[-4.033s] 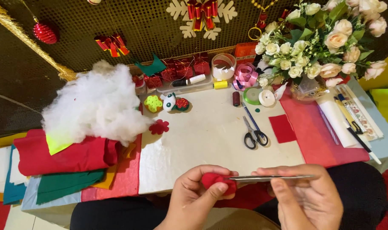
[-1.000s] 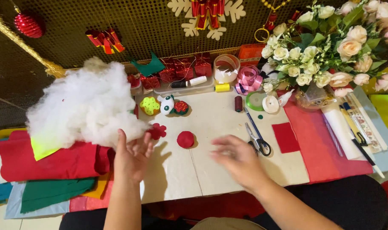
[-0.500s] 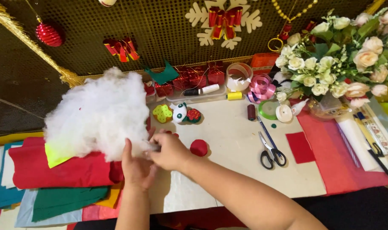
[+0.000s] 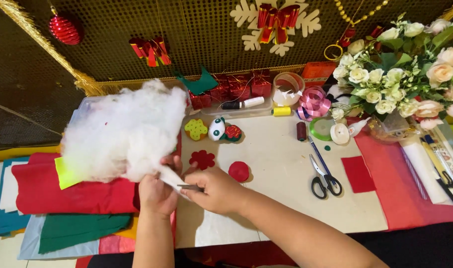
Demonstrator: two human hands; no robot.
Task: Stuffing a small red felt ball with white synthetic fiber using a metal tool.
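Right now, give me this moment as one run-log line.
left hand: gripping white stuffing | right hand: pulling a tuft with thin tool | red felt ball: on table

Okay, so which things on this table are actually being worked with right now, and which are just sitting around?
In use: white stuffing, pulled at by left hand and right hand; thin metal tool in the right hand.

Lying about: scissors, red felt ball, ribbon roll, flowers, folded felt.
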